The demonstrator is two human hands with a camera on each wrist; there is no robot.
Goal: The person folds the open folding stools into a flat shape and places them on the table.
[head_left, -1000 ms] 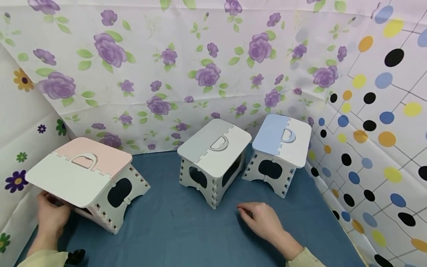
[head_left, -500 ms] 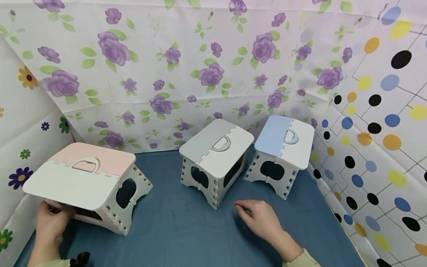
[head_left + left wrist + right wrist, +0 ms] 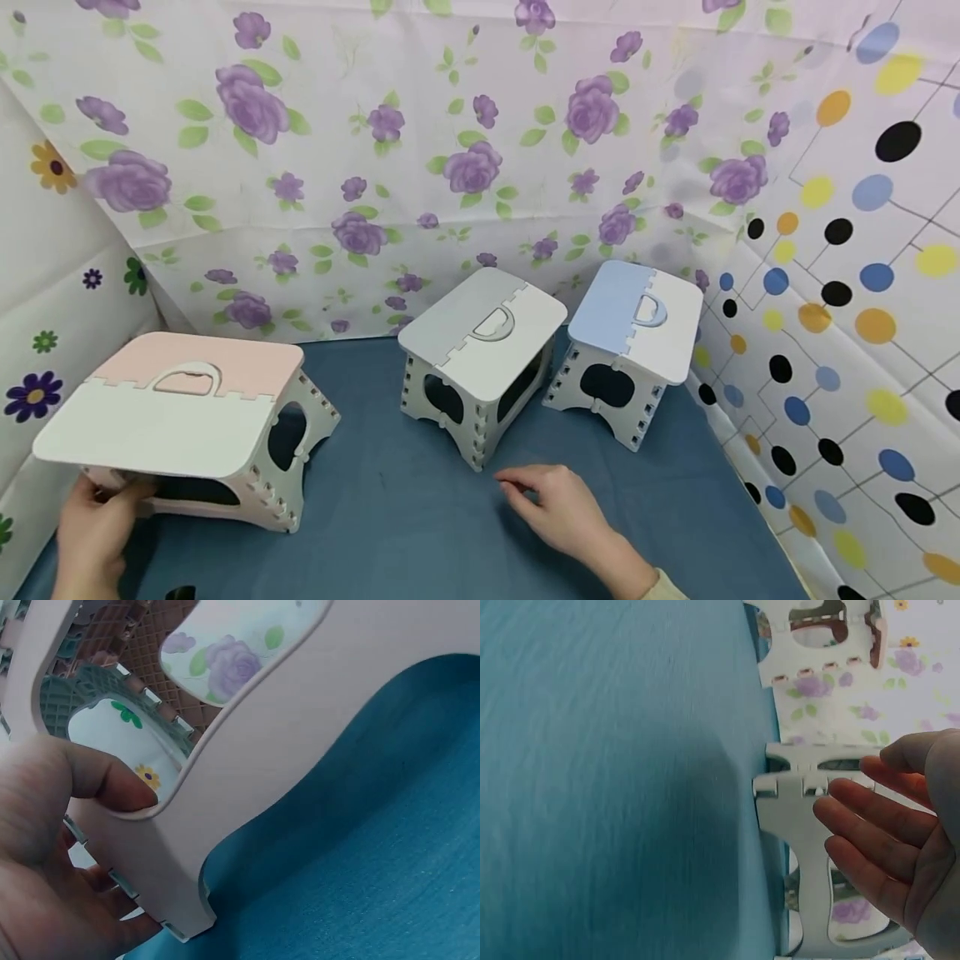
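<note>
At the left of the head view stands a pink and white folding step stool [image 3: 161, 437] with a handle in its top. My left hand [image 3: 93, 525] grips its near left leg, under the overhanging top. In the left wrist view, the thumb of the left hand [image 3: 56, 840] lies over the edge of the stool's side opening, with the other fingers behind the leg. My right hand [image 3: 558, 510] hovers or rests near the blue cloth, fingers loosely curled, holding nothing. Nearest to it is a grey and white folding stool [image 3: 487, 333], apart from the hand.
A blue and white folding stool [image 3: 637, 317] stands close to the grey and white one at the right. Blue cloth [image 3: 360, 500] covers the table. A flowered sheet [image 3: 315, 167] hangs behind, and a dotted sheet [image 3: 840, 333] borders the right side.
The pink and white stool has turned, its long near side swinging to face me more squarely. My left hand moved with it, slightly down and left. My right hand has shifted a little left.
</note>
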